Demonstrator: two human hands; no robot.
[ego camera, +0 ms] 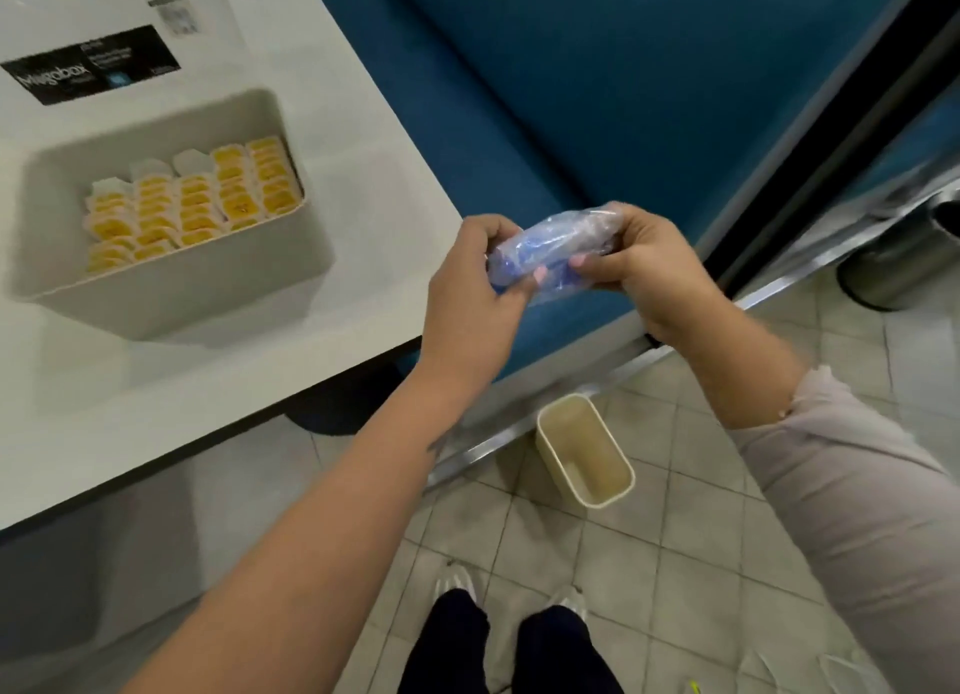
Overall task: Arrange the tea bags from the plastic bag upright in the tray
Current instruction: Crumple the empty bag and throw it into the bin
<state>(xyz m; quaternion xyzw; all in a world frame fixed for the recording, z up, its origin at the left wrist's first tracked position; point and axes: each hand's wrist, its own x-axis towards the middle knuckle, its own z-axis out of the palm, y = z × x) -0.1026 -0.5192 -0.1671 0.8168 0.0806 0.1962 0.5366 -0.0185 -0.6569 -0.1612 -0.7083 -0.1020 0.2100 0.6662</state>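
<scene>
A crumpled clear plastic bag (558, 249) is held between both hands, off the table's right edge, above a blue surface. My left hand (475, 282) grips its left end with curled fingers and thumb. My right hand (644, 267) grips its right end. On the white table stands a white tray (171, 298). Inside it, yellow-and-white tea bags (192, 199) stand upright in several rows, filling the tray's right and middle part. The tray's left strip shows bare.
A black labelled sheet (88, 67) lies on the table (156, 407) behind the tray. An empty cream container (584, 457) stands on the tiled floor near the blue panel (597, 95). A metal bin (904, 256) stands at right. My feet show below.
</scene>
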